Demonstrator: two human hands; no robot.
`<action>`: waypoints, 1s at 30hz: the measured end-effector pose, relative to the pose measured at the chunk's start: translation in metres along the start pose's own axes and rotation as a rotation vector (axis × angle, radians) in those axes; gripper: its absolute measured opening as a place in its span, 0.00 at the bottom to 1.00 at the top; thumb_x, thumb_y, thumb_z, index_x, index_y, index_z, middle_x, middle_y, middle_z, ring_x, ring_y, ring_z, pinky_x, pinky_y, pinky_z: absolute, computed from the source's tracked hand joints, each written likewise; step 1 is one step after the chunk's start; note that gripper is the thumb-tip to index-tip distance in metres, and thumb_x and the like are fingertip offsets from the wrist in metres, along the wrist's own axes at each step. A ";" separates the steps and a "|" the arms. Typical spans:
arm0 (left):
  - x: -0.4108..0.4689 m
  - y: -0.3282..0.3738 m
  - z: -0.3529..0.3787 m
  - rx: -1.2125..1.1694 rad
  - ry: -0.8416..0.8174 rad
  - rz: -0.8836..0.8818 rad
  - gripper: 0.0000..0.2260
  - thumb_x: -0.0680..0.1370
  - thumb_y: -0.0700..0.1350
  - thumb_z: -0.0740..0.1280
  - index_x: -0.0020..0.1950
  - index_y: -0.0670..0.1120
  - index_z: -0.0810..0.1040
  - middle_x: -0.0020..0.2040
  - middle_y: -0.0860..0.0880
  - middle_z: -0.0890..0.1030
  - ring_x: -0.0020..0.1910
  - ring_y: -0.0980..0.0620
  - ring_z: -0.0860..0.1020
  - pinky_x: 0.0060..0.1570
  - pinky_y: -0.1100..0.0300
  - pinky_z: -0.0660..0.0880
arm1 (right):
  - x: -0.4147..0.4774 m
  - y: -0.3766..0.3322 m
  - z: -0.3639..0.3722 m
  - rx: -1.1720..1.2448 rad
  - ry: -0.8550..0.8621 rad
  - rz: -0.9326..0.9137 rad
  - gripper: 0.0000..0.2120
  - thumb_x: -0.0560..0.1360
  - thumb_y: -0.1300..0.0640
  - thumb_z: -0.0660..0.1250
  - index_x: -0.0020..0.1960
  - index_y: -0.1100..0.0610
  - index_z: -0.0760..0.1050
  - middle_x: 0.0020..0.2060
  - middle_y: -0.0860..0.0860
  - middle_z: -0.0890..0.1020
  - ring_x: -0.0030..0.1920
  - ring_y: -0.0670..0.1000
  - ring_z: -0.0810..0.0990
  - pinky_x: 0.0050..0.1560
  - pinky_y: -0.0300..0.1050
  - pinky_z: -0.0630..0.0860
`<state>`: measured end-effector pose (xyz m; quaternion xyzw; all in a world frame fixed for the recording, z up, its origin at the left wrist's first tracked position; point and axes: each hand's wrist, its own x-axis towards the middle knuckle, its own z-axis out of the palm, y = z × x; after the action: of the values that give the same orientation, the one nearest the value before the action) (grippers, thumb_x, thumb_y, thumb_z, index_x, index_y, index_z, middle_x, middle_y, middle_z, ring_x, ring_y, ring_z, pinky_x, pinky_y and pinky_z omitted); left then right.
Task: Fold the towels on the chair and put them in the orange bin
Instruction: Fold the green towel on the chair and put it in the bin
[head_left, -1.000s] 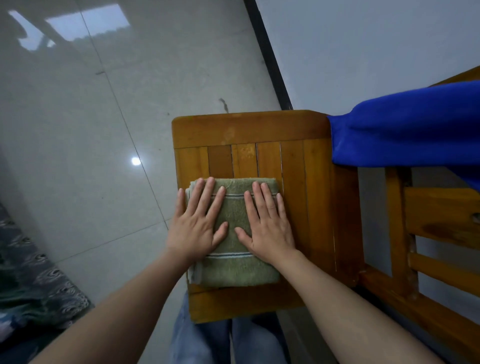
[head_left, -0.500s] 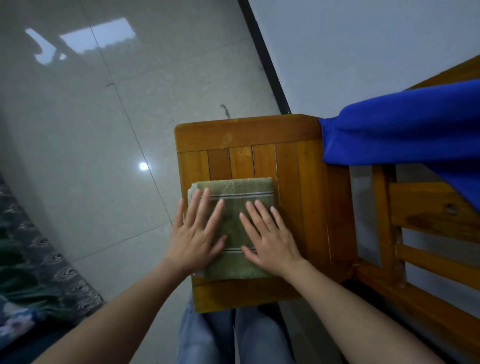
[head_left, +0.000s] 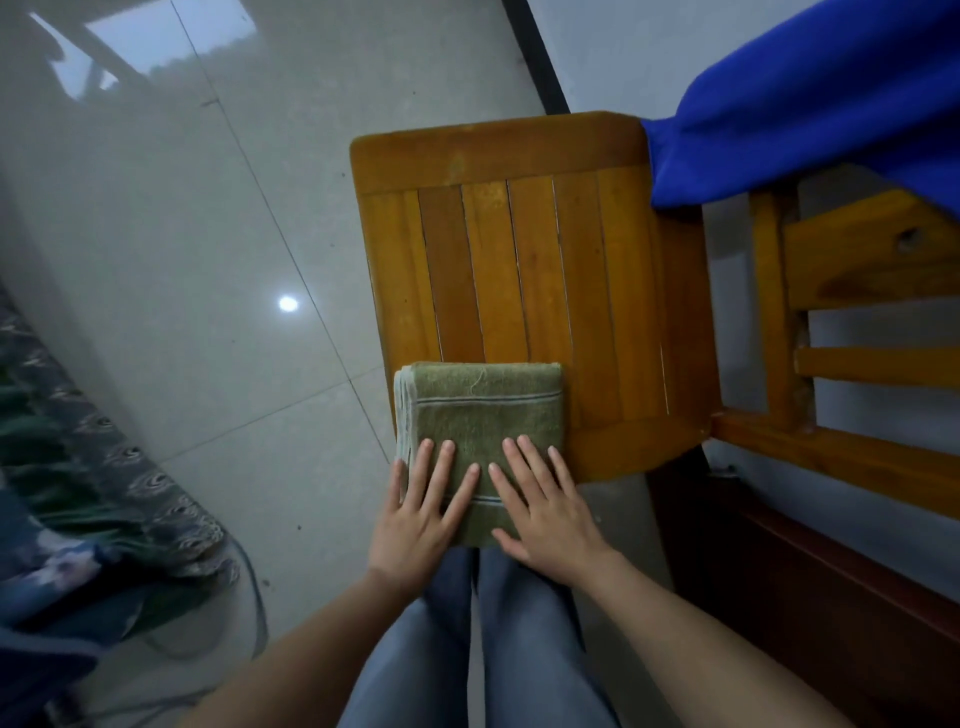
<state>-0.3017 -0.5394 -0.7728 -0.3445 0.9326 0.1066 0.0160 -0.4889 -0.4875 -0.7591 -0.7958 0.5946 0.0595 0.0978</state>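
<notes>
A folded green towel (head_left: 480, 410) with pale stripes lies at the near edge of the wooden chair seat (head_left: 524, 260), its near end reaching past that edge. My left hand (head_left: 421, 512) lies flat on the towel's near left part, fingers straight and spread. Beside it, my right hand (head_left: 543, 512) presses flat on the near right part. A blue towel (head_left: 810, 109) hangs over the chair's back at the upper right. No orange bin is in view.
The chair's wooden back rails (head_left: 872, 364) run along the right. Glossy grey floor tiles (head_left: 182, 234) spread to the left. A dark patterned cloth (head_left: 93, 509) lies at the lower left. My legs in blue jeans (head_left: 483, 639) are below the towel.
Both hands have slid toward me along the towel, and the towel has come nearer the seat's front edge. The far slats of the seat now show bare.
</notes>
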 end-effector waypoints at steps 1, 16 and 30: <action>-0.002 0.000 0.000 0.006 0.003 -0.018 0.34 0.73 0.48 0.54 0.77 0.45 0.43 0.76 0.36 0.47 0.75 0.38 0.42 0.65 0.37 0.61 | -0.006 -0.005 0.001 0.004 0.017 -0.020 0.43 0.62 0.38 0.71 0.68 0.59 0.62 0.68 0.60 0.62 0.69 0.59 0.61 0.67 0.59 0.59; 0.026 0.013 -0.070 -0.058 -0.227 -0.011 0.39 0.52 0.36 0.79 0.60 0.43 0.68 0.49 0.36 0.81 0.45 0.37 0.81 0.28 0.54 0.78 | -0.007 0.017 -0.035 0.068 0.298 -0.019 0.13 0.69 0.63 0.59 0.48 0.58 0.80 0.43 0.58 0.83 0.45 0.59 0.82 0.44 0.49 0.81; 0.084 0.027 -0.303 0.144 0.213 -0.016 0.35 0.58 0.38 0.79 0.61 0.42 0.68 0.49 0.36 0.81 0.44 0.38 0.81 0.30 0.52 0.79 | 0.022 0.090 -0.282 -0.168 0.650 -0.224 0.10 0.71 0.62 0.60 0.52 0.58 0.72 0.44 0.57 0.83 0.45 0.57 0.82 0.44 0.47 0.79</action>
<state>-0.3700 -0.6364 -0.4803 -0.3594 0.9314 0.0022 -0.0575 -0.5745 -0.5964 -0.4969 -0.8388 0.4965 -0.1595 -0.1567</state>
